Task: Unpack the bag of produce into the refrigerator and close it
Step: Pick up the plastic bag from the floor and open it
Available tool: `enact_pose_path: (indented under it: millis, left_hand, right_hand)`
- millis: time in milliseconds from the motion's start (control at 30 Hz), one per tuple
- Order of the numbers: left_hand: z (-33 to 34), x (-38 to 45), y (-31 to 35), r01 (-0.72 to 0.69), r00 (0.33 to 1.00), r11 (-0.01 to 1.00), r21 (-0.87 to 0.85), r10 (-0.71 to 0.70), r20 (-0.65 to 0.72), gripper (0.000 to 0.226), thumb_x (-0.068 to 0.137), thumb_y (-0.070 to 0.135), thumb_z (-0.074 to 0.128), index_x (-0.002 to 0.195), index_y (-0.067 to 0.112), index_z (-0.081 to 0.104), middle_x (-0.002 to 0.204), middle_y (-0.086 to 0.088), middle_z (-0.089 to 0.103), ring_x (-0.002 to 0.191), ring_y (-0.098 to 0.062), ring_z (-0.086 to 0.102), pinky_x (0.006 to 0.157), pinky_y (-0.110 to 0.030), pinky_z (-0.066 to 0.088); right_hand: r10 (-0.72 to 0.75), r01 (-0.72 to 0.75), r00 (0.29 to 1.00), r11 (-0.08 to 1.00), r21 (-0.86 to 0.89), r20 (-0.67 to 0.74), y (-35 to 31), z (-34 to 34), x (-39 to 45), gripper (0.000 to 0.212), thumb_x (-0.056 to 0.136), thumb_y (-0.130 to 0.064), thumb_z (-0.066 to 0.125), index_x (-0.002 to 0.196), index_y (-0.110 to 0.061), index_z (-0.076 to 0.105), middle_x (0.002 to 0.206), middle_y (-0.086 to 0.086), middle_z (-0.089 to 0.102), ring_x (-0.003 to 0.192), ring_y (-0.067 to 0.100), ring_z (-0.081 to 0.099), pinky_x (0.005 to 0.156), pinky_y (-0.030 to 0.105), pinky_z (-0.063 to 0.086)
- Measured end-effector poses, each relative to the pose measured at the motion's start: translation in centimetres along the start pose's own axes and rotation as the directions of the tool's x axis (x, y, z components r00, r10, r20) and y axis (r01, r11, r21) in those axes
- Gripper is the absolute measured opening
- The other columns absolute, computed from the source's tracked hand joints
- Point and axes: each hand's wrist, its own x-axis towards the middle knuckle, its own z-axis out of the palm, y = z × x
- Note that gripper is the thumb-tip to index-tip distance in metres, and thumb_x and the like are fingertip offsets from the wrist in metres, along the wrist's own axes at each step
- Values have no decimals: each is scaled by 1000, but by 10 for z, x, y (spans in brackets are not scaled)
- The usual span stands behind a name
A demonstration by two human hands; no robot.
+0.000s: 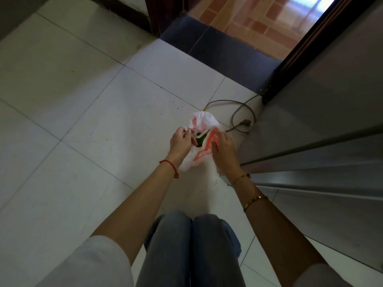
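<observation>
I see the white and orange bag (202, 141) standing on the tile floor (99, 112), just beside the closed refrigerator (323, 125). My left hand (180, 141) pinches its handle and my right hand (222, 149) grips the opposite edge, so the bag sits between both hands with something dark green inside

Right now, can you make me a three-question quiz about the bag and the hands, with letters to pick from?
1. Where is the plastic bag?
A. on the tiled floor
B. on a shelf
C. on a chair

2. What colour is the print on the bag?
A. blue
B. orange-red
C. purple

3. What are the hands doing?
A. hanging free
B. holding a cup
C. both gripping the bag's top

Answers: 1 A, it sits on the floor beside the closed refrigerator. 2 B, orange-red marks on white plastic. 3 C, the left hand and right hand pull its opening apart.
</observation>
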Motion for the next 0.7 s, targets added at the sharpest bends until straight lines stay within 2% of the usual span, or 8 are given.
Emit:
enact_pose_path:
  millis: [100, 233, 433, 567, 700]
  left_hand:
    - [-22, -30, 31, -54, 999, 996, 71, 54, -2, 22, 106, 24, 38, 104, 9, 55, 73, 5, 58, 67, -9, 57, 73, -30, 50]
    - [-60, -79, 86, -136, 991, 987, 87, 136, 1, 26, 106, 22, 39, 110, 3, 56, 74, 3, 56, 63, -7, 53, 63, -20, 46]
    - [-126, -161, 176, -247, 969, 951, 186, 240, 61, 21, 105, 17, 41, 106, 9, 60, 63, 2, 55, 54, -6, 51, 51, -7, 42]
    - [-170, -217, 226, -276, 960, 918, 285, 274, 48, 21, 104, 19, 42, 105, 15, 62, 62, 7, 53, 54, -7, 49, 48, -9, 38]
    - [-207, -269, 262, -281, 954, 869, 408, 299, 19, 25, 104, 25, 37, 105, 20, 62, 61, 5, 51, 52, -13, 44, 51, -25, 36]
  right_hand:
    - [-8, 7, 1000, 999, 47, 8, -31, -30, -13, 35, 99, -16, 45, 133, -12, 47, 130, 10, 52, 114, 21, 54, 94, 35, 54]
    - [-29, 28, 999, 999, 39, 23, -79, -80, -30, 33, 99, -14, 48, 132, -8, 49, 129, 13, 52, 116, 22, 51, 95, 24, 44]
    - [-26, 25, 999, 999, 20, 41, -152, -156, -65, 40, 100, -19, 47, 139, -8, 44, 140, 12, 47, 128, 23, 46, 105, 33, 42]
    - [-87, 86, 996, 995, 50, 32, -196, -205, -101, 36, 100, -16, 46, 136, -7, 46, 137, 12, 48, 127, 24, 46, 104, 29, 40]
    - [-130, 128, 991, 989, 76, 30, -233, -244, -144, 34, 101, -17, 46, 134, -11, 48, 136, 9, 50, 123, 23, 49, 100, 29, 41]
